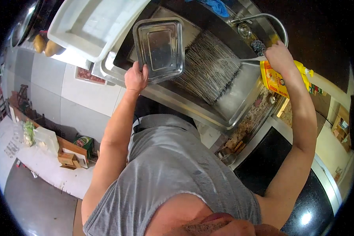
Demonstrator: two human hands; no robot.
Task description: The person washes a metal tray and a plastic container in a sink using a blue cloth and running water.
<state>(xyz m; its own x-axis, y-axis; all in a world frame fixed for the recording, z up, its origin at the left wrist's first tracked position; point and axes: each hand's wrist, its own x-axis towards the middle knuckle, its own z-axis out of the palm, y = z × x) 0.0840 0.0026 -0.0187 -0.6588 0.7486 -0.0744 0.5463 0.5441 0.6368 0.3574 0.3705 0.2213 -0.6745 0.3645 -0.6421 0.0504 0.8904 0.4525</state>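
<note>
My left hand (136,77) grips the lower left rim of a rectangular stainless steel tray (160,48), tilted above the left part of a metal sink (177,98). My right hand (278,57) is closed at the end of a curved metal faucet (280,26); its fingers hide the spout's tip. From that hand a pale streak, apparently water (250,60), runs left towards many thin skewers (209,67) lying side by side in the sink. Whitish, foamy-looking water (239,91) covers the sink floor at their right ends.
A white plastic tub (97,26) stands at the upper left, with potatoes (51,48) beyond it. Along the sink's far ledge are a steel scrubber (257,47) and a blue cloth (215,6). A yellow container (274,79) stands below my right hand. Behind me is a cardboard box (68,160).
</note>
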